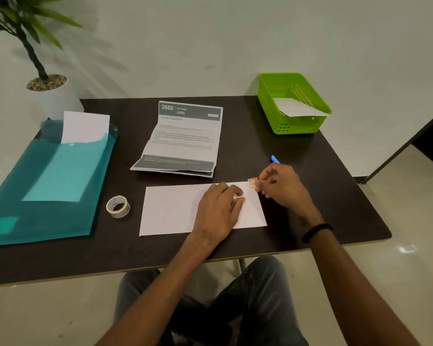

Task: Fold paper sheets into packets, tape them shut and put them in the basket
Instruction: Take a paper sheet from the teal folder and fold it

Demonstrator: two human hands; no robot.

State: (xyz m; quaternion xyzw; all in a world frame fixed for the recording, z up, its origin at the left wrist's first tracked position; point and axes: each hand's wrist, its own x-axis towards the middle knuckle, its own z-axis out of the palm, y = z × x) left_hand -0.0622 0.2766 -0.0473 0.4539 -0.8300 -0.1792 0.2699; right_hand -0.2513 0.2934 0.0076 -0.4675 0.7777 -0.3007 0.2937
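Observation:
A folded white paper packet [170, 211] lies flat near the table's front edge. My left hand [219, 208] presses down on its right half, fingers curled. My right hand [280, 184] pinches a short brownish piece of tape [253, 183] just above the packet's upper right corner. A roll of tape [118, 206] stands left of the packet. The green basket [268, 106] sits at the back right, with a white folded packet [295, 107] inside it.
A printed sheet with creases [185, 138] lies behind the packet. A teal plastic folder [48, 183] holding white sheets covers the left side. A blue pen [275, 159] pokes out behind my right hand. A potted plant [50, 93] stands at the back left.

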